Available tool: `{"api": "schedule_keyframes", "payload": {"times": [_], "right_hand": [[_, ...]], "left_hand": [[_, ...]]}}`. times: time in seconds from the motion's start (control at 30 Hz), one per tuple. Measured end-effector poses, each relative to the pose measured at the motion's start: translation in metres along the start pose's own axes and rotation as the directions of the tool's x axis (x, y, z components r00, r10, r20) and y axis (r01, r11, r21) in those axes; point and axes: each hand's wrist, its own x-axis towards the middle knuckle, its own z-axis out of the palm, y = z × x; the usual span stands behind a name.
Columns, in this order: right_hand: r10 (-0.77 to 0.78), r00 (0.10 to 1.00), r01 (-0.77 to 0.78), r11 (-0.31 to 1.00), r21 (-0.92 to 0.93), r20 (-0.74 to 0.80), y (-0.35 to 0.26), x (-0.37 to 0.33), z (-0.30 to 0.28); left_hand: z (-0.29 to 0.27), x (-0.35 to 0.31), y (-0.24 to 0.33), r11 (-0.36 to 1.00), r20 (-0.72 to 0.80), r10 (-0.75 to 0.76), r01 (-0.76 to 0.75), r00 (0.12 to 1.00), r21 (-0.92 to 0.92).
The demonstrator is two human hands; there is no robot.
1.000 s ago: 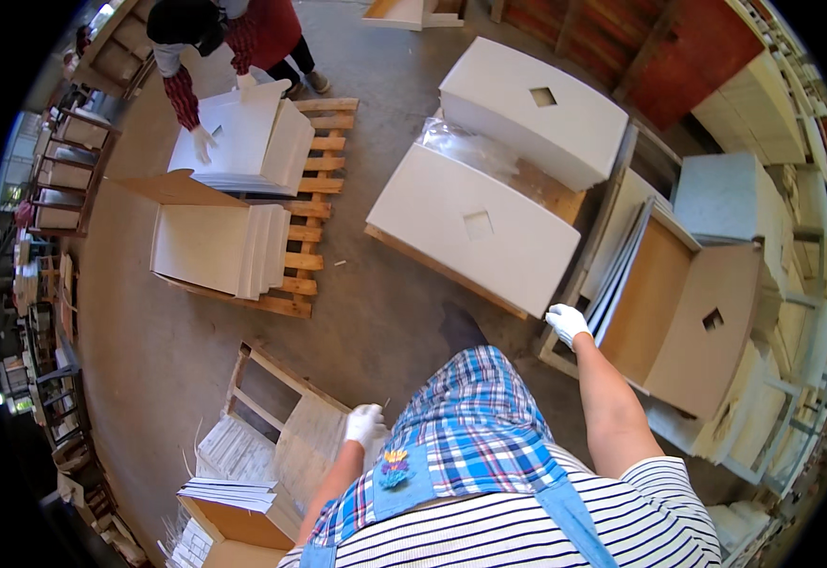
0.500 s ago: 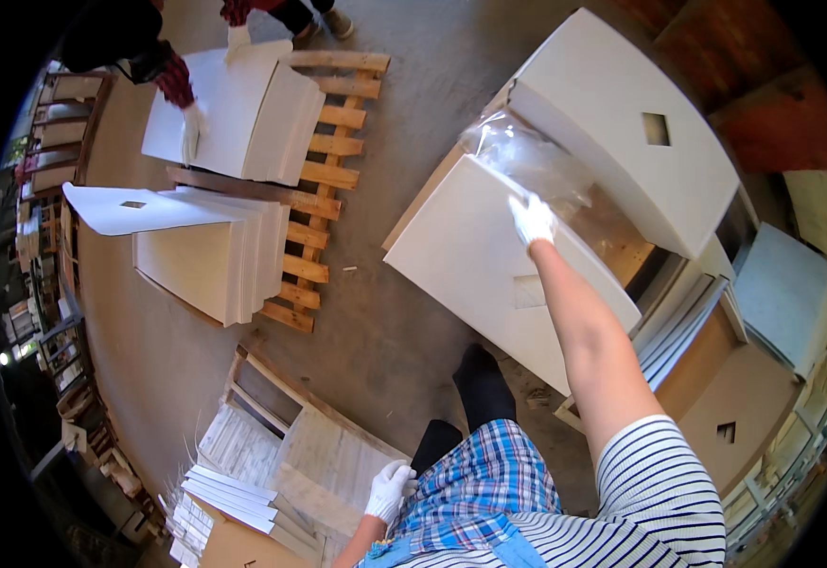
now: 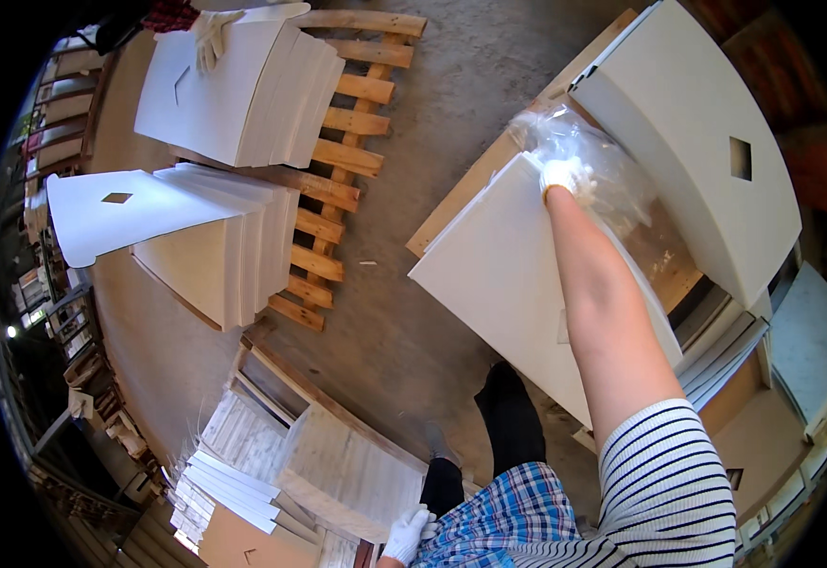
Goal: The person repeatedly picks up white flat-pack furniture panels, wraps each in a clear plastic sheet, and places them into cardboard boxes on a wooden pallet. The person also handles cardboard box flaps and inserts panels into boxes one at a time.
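Note:
My right hand (image 3: 567, 177), in a white knit glove, reaches to the far edge of a stack of white boards (image 3: 508, 270). Its fingers are closed on crumpled clear plastic film (image 3: 612, 175), which covers part of their outline. The film lies in the gap between this stack and a second white stack (image 3: 693, 142) with a square cutout. My left hand (image 3: 408, 536), also gloved, hangs low beside the blue plaid apron (image 3: 513, 516). Its fingers are loosely bent and somewhat apart, with nothing seen in them.
At the left, a wooden pallet (image 3: 352, 121) carries two stacks of white boards (image 3: 215, 90). A co-worker's gloved hand (image 3: 209, 40) rests on the farther one. Near my legs stands a wooden-topped stack (image 3: 347, 464), with leaning boards (image 3: 234, 483) beside it. A bluish panel (image 3: 816, 331) lies at the right.
My right hand has moved from the board's edge onto the plastic film. My view has shifted as I stepped. The co-worker's hand has moved along the far stack. My left hand still hangs low.

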Motion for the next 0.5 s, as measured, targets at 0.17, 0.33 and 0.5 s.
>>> {"api": "schedule_keyframes", "payload": {"times": [0.17, 0.33, 0.5], "right_hand": [[-0.304, 0.945, 0.321, 0.930, 0.176, -0.120, 0.053, -0.043, -0.068], [-0.590, 0.786, 0.616, 0.723, 0.313, -0.185, 0.108, -0.112, -0.143], [-0.823, 0.542, 0.804, 0.448, 0.390, -0.172, 0.161, -0.256, -0.232]], "left_hand": [[-0.003, 0.008, -0.004, 0.994, 0.062, 0.112, -0.112, 0.992, -0.010], [0.003, 0.006, 0.041, 0.949, 0.107, 0.316, -0.315, 0.943, -0.034], [0.016, -0.013, 0.108, 0.808, 0.183, 0.575, -0.589, 0.797, 0.022]]}}
